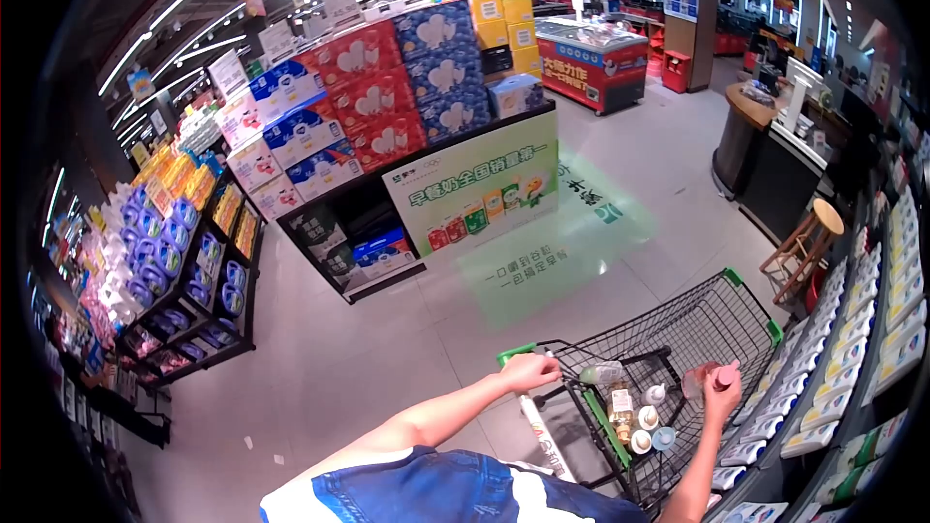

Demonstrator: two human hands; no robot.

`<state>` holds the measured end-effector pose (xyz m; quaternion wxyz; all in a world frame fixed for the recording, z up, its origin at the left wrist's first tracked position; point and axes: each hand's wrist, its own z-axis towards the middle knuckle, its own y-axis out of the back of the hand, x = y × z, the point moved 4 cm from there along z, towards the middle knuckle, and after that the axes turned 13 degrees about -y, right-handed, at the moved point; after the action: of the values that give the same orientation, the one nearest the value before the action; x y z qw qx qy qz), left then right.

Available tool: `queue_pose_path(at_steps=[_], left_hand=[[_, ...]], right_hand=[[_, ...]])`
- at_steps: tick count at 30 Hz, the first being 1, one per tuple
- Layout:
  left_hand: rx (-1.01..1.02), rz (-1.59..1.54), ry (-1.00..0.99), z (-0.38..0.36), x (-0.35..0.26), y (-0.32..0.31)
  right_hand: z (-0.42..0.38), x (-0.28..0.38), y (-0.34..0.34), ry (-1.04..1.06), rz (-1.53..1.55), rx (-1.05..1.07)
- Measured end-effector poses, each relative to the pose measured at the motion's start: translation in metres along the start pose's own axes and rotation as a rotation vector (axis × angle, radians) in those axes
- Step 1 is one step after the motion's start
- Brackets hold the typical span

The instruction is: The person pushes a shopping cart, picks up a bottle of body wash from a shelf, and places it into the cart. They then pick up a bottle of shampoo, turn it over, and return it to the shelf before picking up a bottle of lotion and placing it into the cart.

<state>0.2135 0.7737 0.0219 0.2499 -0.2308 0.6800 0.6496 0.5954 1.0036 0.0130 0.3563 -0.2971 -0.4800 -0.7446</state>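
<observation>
My left hand (531, 373) is closed on the handle of a black wire shopping cart (722, 315) with green corner pieces. Over the cart's right part, my right hand (722, 395) grips a clear bottle with a pink cap (694, 383). Inside the basket, a greenish clear bottle (603, 373) lies on its side near the handle. Beside it is a bottle of yellowish liquid (621, 407) with a white label. Several pump-top bottles (647, 416), white and pale blue, are grouped close by.
Shelves of white packs (838, 358) run close along the cart's right side. Ahead stands a display of stacked boxes (373, 97) with a green poster (475, 194). To the left is a detergent rack (184, 271). A wooden stool (814, 232) and a counter (765, 155) are at right.
</observation>
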Motion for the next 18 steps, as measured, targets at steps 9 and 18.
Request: queue_pose_path(at_steps=[9, 18], left_hand=[[-0.346, -1.071, -0.904, -0.132, -0.177, 0.209], [-0.296, -1.110, -1.633, -0.370, -0.268, 0.314]], right_hand=[[-0.067, 0.241, 0.019, 0.195, 0.177, 0.298], [-0.239, 0.455, -0.034, 0.624, 0.393, 0.720]])
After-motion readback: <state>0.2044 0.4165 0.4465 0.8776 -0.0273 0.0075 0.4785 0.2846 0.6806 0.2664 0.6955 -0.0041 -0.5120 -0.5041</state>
